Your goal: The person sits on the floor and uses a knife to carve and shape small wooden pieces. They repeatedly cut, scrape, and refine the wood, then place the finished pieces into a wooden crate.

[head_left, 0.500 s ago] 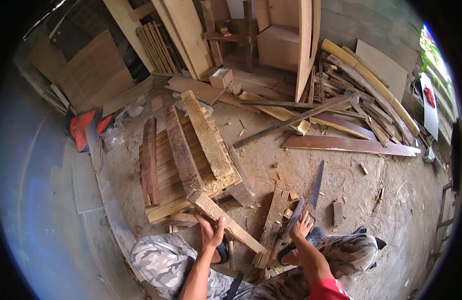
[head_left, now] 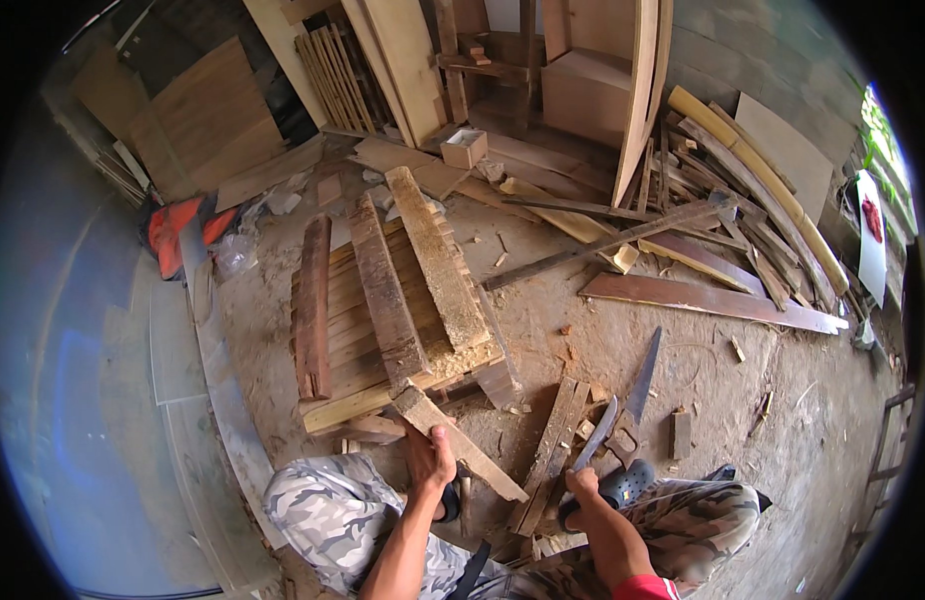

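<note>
My left hand (head_left: 430,457) is closed around a short, rough wooden block (head_left: 461,445), which slants down to the right with its upper end at the edge of a slatted wooden platform (head_left: 353,402). My right hand (head_left: 583,486) grips the near end of a machete (head_left: 597,436) with a curved grey blade pointing away from me; the fingers hide its handle. Just right of the blade lies a handsaw (head_left: 643,385) with a wooden handle, on the floor. Two timber strips (head_left: 549,455) lie between my hands.
Three planks, the middle one (head_left: 385,285) dark, rest on the platform amid sawdust. Scrap timber (head_left: 763,235) is heaped at the far right, with a long brown board (head_left: 713,302) before it. A small wood block (head_left: 680,434) sits right of the saw. My camouflage-clad knees flank the work.
My right hand has moved from over the saw's handle nearer to me, onto the machete's handle. My left hand keeps hold of the wooden block. The whole view has shifted slightly.
</note>
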The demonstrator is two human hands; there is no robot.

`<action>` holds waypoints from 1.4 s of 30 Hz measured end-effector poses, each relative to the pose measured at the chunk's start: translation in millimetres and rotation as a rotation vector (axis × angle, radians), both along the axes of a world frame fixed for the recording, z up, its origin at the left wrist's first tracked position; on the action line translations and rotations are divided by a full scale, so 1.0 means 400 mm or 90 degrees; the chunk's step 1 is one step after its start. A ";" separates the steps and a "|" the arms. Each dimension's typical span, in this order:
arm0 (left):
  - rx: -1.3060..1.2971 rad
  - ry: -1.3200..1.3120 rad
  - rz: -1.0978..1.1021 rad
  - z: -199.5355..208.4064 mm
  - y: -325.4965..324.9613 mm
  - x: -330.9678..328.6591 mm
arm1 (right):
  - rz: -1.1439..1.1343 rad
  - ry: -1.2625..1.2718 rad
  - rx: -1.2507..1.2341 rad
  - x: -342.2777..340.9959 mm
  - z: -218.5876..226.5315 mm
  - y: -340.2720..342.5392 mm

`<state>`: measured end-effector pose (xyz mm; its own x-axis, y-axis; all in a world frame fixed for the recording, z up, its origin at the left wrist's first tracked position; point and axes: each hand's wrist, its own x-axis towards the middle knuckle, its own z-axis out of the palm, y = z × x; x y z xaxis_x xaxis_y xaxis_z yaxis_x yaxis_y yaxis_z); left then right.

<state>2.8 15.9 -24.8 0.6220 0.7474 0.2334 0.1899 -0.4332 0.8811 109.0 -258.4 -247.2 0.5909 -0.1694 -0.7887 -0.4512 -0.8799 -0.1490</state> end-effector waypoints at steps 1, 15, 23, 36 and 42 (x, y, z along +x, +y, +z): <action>-0.013 0.018 0.000 0.004 -0.001 -0.004 | -0.021 -0.005 0.017 -0.004 -0.012 -0.001; 0.041 -0.039 -0.063 0.055 -0.012 0.010 | -0.122 -0.030 0.047 -0.031 -0.123 -0.017; 0.005 0.009 -0.063 0.078 -0.029 0.031 | 0.001 -0.136 0.146 -0.033 -0.188 -0.061; 0.031 -0.049 -0.219 0.062 -0.068 0.066 | -0.560 -0.089 0.380 0.061 0.142 -0.022; -0.157 -0.128 -0.313 -0.014 -0.057 0.099 | -0.364 -0.174 0.531 0.069 0.446 0.040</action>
